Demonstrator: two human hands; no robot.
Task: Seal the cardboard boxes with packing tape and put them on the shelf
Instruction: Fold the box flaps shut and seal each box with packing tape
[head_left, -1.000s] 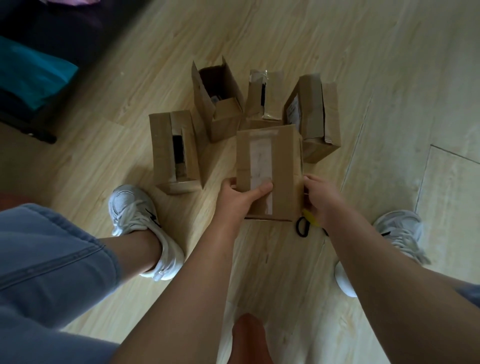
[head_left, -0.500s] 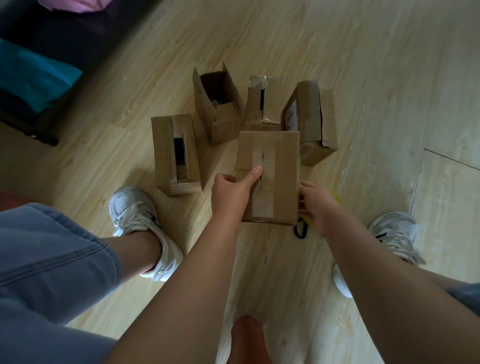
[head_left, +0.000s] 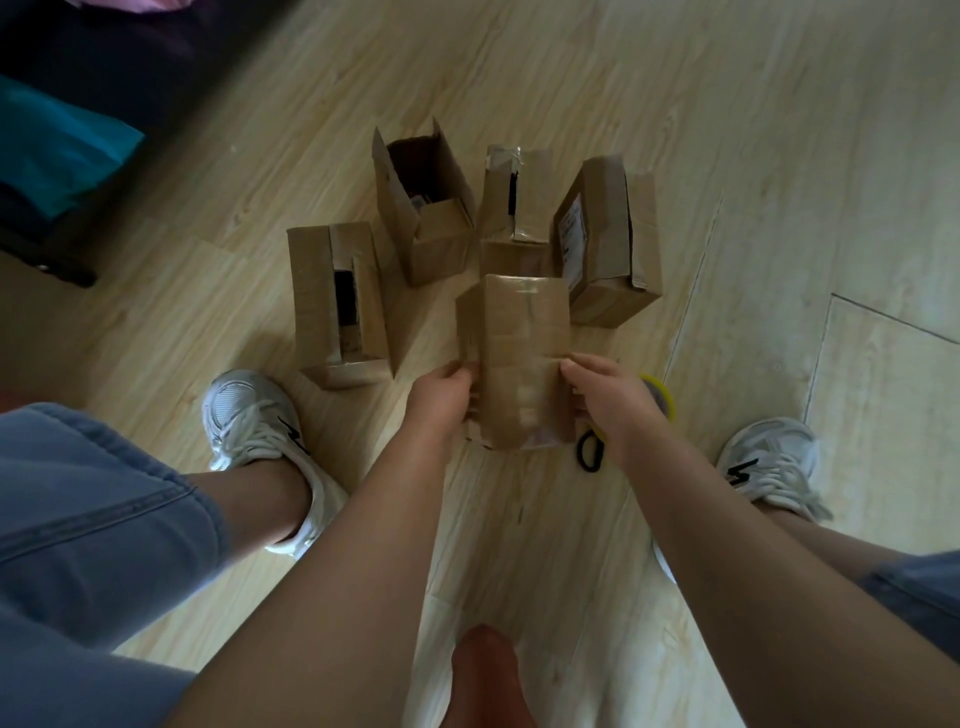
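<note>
Left hand (head_left: 441, 400) grip curled round left edge of taped box (head_left: 514, 353); right hand (head_left: 613, 405) grip curled round right edge. Box upright between shoes. Tape roll (head_left: 662, 397) just behind right hand. Four open boxes (head_left: 337, 306) crowd box's far edge. Floor (head_left: 779, 156) stretches beyond and right.

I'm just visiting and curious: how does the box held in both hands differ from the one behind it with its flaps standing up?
The taped box is closed and taped over its top; the open box has flaps standing up and a dark inside showing. The taped box is gripped at its sides by the left hand and right hand; the open box stands untouched on the floor. Both are brown cardboard.
</note>
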